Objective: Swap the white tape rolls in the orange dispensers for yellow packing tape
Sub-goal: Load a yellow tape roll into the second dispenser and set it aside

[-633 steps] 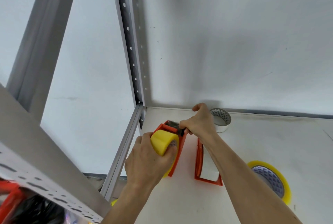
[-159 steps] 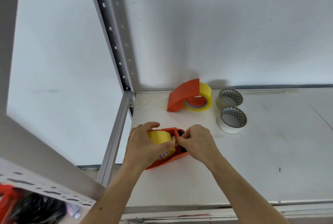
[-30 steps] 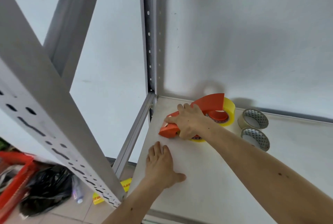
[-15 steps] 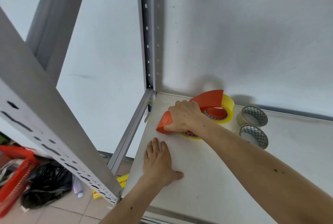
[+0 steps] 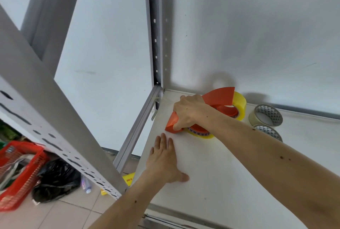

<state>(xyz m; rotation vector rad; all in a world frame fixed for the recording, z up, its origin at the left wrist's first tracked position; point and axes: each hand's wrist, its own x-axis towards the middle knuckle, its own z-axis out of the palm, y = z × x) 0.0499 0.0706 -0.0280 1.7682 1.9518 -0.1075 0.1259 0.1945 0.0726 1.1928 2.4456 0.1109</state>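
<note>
Two orange dispensers sit near the shelf's back left corner, each loaded with yellow tape. My right hand (image 5: 189, 111) grips the nearer orange dispenser (image 5: 172, 123), which lies on the shelf with its yellow roll (image 5: 201, 134) showing below my wrist. The farther dispenser (image 5: 219, 96) stands behind it against the wall, holding a yellow roll (image 5: 240, 103). Two white tape rolls (image 5: 265, 115) (image 5: 268, 131) lie flat to the right. My left hand (image 5: 162, 160) rests palm down on the shelf, fingers spread, holding nothing.
The white shelf board (image 5: 230, 182) ends at a metal front rail (image 5: 165, 217). A perforated grey upright (image 5: 156, 35) stands at the back left corner, another post (image 5: 46, 127) crosses the left foreground. On the floor below are a red basket (image 5: 20, 169) and a black bag (image 5: 55, 181).
My right hand has kept hold of the nearer dispenser and shifted it slightly toward the back left corner, beside the other dispenser. My left hand stays flat on the shelf.
</note>
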